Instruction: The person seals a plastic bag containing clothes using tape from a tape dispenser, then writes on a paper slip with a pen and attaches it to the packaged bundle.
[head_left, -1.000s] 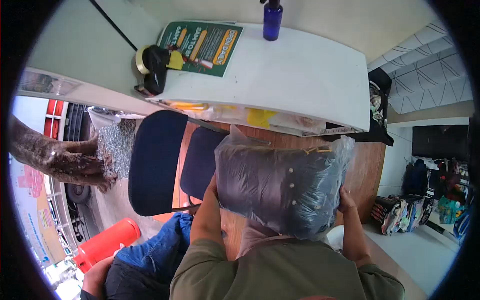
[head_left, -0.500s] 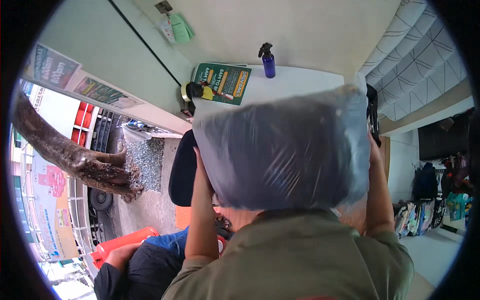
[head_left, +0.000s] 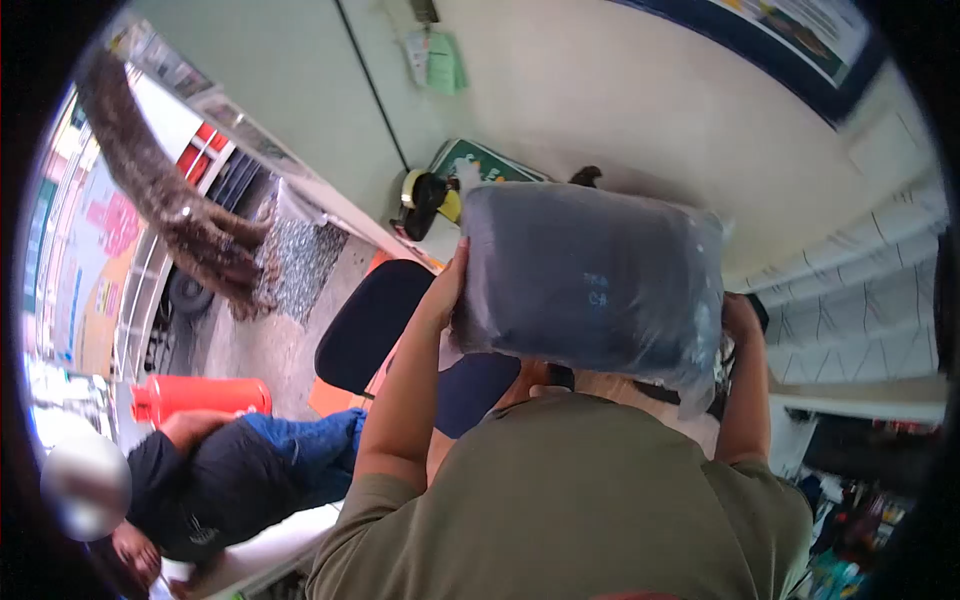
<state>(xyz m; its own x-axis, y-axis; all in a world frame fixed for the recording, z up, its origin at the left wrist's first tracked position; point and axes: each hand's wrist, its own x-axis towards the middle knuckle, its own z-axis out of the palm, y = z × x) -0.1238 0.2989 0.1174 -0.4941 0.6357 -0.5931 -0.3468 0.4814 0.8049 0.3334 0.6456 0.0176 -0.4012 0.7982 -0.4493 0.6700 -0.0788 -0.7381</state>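
Observation:
A bulky dark bundle wrapped in clear plastic (head_left: 590, 270) is held up in front of my chest, with small light-blue handwriting on its face. My left hand (head_left: 448, 288) grips the bundle's left side, its fingers partly hidden behind the plastic. At the lower right edge, my right hand (head_left: 740, 318) closes on the bundle from the other side. Beyond the bundle, green printed signs (head_left: 490, 158) lie near a yellow-and-black tape roll (head_left: 412, 190). Only the black top of a spray bottle (head_left: 586, 177) shows above the bundle.
A dark office chair (head_left: 372, 322) stands to my left. Near it sits a person in a dark shirt (head_left: 215, 480), beside a red gas cylinder (head_left: 205, 398). Patterned curtains (head_left: 860, 310) hang at the right. Outside, at the left, is a tree trunk (head_left: 165, 190).
My view has turned and shifted. The bundle is tilted differently, now showing the handwriting, and covers most of the spray bottle. More of the chair and the seated person shows.

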